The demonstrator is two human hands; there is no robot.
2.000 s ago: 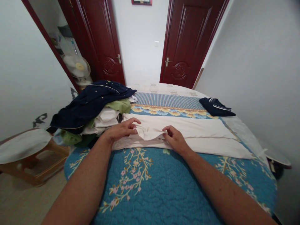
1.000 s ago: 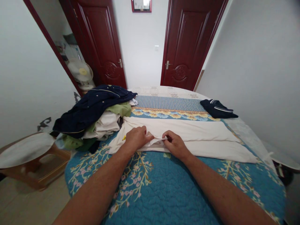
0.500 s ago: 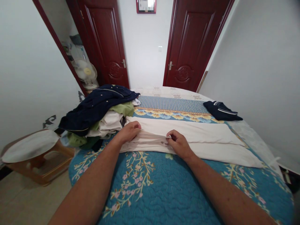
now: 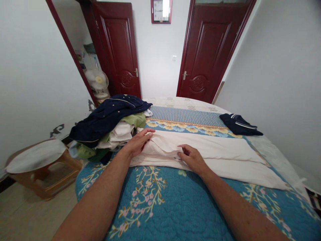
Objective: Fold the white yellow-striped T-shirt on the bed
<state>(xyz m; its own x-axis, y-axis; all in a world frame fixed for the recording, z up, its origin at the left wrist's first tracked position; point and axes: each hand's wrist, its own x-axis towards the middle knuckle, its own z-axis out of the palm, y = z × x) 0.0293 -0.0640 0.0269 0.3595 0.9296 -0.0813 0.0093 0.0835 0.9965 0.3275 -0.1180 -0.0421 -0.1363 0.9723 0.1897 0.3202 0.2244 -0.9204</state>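
A pair of cream trousers (image 4: 225, 146) lies lengthwise across the bed-like surface, its legs stretching to the right. At the gathered left end, my left hand (image 4: 137, 142) rests against the cloth with its fingers stretched and slightly apart. My right hand (image 4: 192, 157) pinches an edge of the same trousers between thumb and fingertips. Between the two hands the cloth is lifted into a loose, creased flap. Part of the trousers' left end is hidden behind my left hand.
A heap of clothes with a navy garment (image 4: 107, 115) on top lies left. A folded navy shirt (image 4: 240, 125) lies far right. Under the trousers is a teal floral quilt (image 4: 190, 204). A brown plastic stool (image 4: 47, 180) stands on the floor at left.
My left hand's fingers have loosened and straightened from a pinch. The taut cloth between the hands has become a slack, raised fold. The view has tilted up slightly.
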